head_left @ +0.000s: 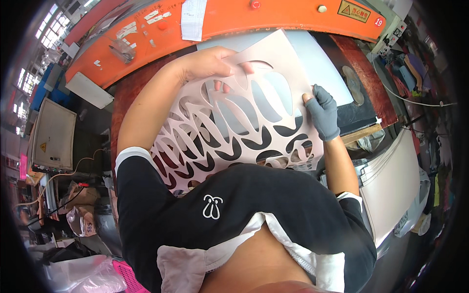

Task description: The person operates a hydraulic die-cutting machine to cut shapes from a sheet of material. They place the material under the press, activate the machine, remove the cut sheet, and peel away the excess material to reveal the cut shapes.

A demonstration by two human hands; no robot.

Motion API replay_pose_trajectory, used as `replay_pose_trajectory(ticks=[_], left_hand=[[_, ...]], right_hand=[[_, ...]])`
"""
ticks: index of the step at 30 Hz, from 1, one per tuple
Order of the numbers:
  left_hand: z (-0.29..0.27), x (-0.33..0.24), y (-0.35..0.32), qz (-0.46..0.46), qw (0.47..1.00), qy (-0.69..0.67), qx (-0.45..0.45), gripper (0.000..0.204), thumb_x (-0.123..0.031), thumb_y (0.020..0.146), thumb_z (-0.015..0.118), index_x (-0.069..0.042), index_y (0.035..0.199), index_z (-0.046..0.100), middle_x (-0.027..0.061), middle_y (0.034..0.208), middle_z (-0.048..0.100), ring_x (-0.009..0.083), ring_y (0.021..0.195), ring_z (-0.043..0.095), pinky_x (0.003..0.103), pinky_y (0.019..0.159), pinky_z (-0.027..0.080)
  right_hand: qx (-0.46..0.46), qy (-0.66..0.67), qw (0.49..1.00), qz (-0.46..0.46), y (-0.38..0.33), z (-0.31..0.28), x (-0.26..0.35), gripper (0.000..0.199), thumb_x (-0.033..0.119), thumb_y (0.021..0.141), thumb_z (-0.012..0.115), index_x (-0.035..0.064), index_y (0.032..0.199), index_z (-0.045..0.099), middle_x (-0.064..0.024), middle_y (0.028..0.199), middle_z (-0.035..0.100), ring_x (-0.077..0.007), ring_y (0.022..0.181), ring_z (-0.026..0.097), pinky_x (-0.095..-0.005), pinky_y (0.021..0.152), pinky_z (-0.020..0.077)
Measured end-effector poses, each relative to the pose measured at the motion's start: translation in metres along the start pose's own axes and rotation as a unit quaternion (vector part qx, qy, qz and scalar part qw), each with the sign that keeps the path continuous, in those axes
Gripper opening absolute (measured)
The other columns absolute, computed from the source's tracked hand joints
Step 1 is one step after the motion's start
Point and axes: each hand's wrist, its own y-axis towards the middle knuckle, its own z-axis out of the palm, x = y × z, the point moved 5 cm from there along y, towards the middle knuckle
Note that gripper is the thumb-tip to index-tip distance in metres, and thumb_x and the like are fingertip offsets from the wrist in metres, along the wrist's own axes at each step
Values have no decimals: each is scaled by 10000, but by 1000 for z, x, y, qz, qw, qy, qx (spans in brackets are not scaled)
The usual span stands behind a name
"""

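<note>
A pale pink sheet full of curved, sole-like cut-outs hangs tilted in front of my body, between both hands. My left hand, bare, grips its upper left part; fingertips show through the cut-outs. My right hand, in a grey glove with a bare thumb tip, pinches the sheet's right edge. Behind the sheet lies a pale blue board, partly covered by it. To the right of this board, a grey sole-shaped piece rests on the dark surface.
An orange machine beam with a red button spans the far side. Pale sheets lie at the right, below a wooden strip. A metal cabinet stands left. A pink basket sits at lower left.
</note>
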Motion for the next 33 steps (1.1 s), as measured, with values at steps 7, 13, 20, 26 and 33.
replay_pose_trajectory(ticks=[7, 13, 20, 26, 33], left_hand=[[-33, 45, 22, 20, 990, -137, -12, 429, -322, 969, 387, -25, 1248, 523, 98, 1075, 612, 147, 701, 637, 219, 514, 502], [-122, 149, -7, -148, 932, -12, -330, 542, -431, 900, 498, -113, 1336, 451, 77, 1232, 549, 190, 821, 597, 285, 634, 477], [-111, 234, -71, -310, 920, 90, -224, 555, -467, 891, 511, -196, 1366, 416, 37, 1188, 553, 130, 878, 554, 260, 688, 454], [-53, 287, -160, -173, 909, -124, -358, 596, -361, 885, 569, -43, 1356, 388, 138, 1289, 495, 199, 1165, 475, 306, 988, 355], [34, 328, -227, -304, 707, -129, -625, 832, -324, 713, 779, 10, 1347, 356, 159, 1220, 523, 235, 1039, 531, 351, 878, 424]], right_hand=[[12, 9, 999, 47, 10, 4, -5, 51, 63, 852, 593, 12, 846, 597, 53, 735, 516, -35, 679, 422, -195, 607, 371], [-38, -17, 999, 31, 20, -10, -12, 101, 76, 851, 586, 14, 913, 635, 55, 731, 543, -34, 678, 451, -201, 603, 390], [-40, 23, 994, 103, 38, -13, -42, 141, 83, 855, 592, 16, 960, 659, 43, 798, 605, -29, 717, 501, -183, 633, 412], [-43, 45, 984, 169, 55, -21, -95, 164, 112, 850, 610, 22, 973, 671, 47, 778, 608, -23, 659, 491, -168, 583, 385], [-62, -13, 983, 173, 64, -36, -150, 131, 123, 844, 618, 30, 917, 674, 48, 737, 585, -23, 633, 468, -170, 554, 362]])
